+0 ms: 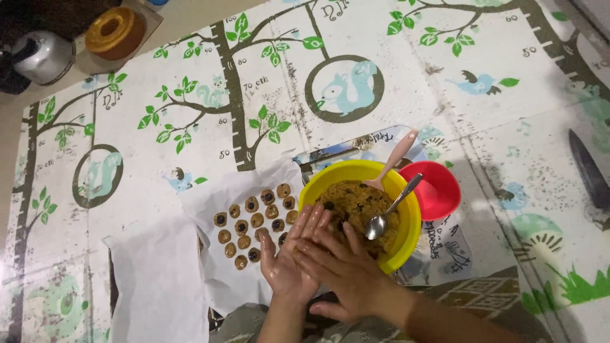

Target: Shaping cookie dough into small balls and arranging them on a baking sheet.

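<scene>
About sixteen dough balls (254, 222) sit on paper (241, 279) at 9 o'clock of the still-full bowl (406, 248); my left hand (286, 260) and right hand (346, 273) press flat together, contents hidden.

tree-and-squirrel printed foam floor mat (190, 76) under yellow plastic dough bowl (406, 244), red bowl (445, 190), white baking paper (159, 286), dark knife (588, 168)

Left hand (284, 262) palm up, fingers straight and together, pointing toward rim of round yellow plastic bowl (406, 244); skin glossy. Right hand (346, 273) palm down, laid across left palm, 2 hands pressed flat together, fingers spread slightly, thumb out below. Both forearms enter from bottom edge, converging just beside bowl's near-left rim.
</scene>
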